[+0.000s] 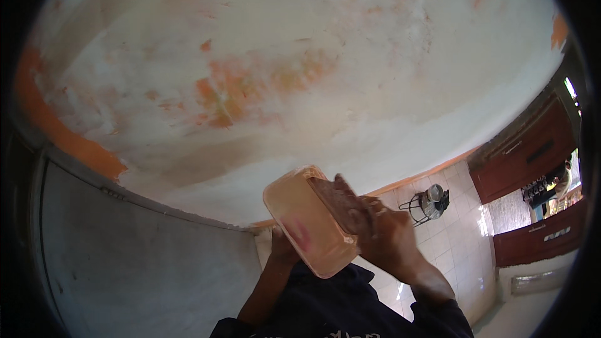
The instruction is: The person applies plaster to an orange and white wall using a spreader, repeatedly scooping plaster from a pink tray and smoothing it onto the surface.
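Note:
A shallow peach-coloured rectangular plastic tray (300, 209), with rounded corners and a pink smear on it, is tilted in front of my body. My left hand (283, 247) is closed on its lower left edge; part of that hand is behind the tray. My right hand (389, 236) grips a flat brown scraper (335, 203), slightly blurred, whose long edge lies along the tray's right rim. Ahead rises a wall (375, 106) coated in uneven whitish filler, with orange and greenish patches showing through.
A grey door (144, 250) stands at the left. On the tiled floor (447, 260) to the right is a black metal stand (410, 206) with a silvery pot (432, 200). Reddish-brown doors (523, 156) flank a bright opening farther right, where a person (551, 188) is partly visible.

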Tool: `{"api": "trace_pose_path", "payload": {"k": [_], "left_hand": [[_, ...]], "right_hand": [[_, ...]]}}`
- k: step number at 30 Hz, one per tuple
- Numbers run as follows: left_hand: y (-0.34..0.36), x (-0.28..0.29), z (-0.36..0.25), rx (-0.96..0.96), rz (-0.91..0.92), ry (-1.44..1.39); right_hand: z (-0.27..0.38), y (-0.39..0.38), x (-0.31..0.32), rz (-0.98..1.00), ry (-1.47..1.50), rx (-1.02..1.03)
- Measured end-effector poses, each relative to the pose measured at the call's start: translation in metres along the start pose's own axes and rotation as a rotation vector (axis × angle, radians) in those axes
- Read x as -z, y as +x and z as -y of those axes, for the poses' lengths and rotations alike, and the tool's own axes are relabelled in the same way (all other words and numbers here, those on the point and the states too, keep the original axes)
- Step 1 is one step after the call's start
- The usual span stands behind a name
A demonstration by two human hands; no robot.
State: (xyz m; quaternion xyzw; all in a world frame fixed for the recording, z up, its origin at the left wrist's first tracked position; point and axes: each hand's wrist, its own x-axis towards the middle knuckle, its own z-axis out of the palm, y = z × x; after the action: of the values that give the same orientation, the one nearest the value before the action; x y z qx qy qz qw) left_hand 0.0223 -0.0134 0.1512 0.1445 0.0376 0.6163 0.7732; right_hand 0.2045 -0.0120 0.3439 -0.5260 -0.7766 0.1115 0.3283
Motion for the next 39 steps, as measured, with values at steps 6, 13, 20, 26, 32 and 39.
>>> {"api": "trace_pose_path", "payload": {"k": [6, 13, 20, 26, 32, 39], "left_hand": [[0.002, -0.035, 0.008, -0.018, -0.051, 0.391], [0.0, -0.028, 0.008, 0.008, -0.02, 0.271], [0.002, -0.037, 0.009, 0.081, -0.031, 0.325], [-0.001, -0.027, 0.01, 0.142, -0.098, 0.273], [0.0, -0.025, 0.01, 0.094, -0.087, 0.312], [0.001, -0.02, 0.008, 0.143, -0.109, 0.235]], "right_hand": [[-0.009, -0.02, -0.045, 0.009, -0.075, -0.082], [-0.008, -0.04, -0.055, 0.058, 0.105, -0.338], [-0.009, -0.049, -0.063, 0.104, 0.285, -0.409], [-0.012, -0.04, -0.055, 0.189, 0.514, -0.501], [-0.027, -0.042, -0.053, 0.184, 0.63, -0.466], [-0.042, -0.048, -0.052, 0.136, 0.803, -0.591]]}}
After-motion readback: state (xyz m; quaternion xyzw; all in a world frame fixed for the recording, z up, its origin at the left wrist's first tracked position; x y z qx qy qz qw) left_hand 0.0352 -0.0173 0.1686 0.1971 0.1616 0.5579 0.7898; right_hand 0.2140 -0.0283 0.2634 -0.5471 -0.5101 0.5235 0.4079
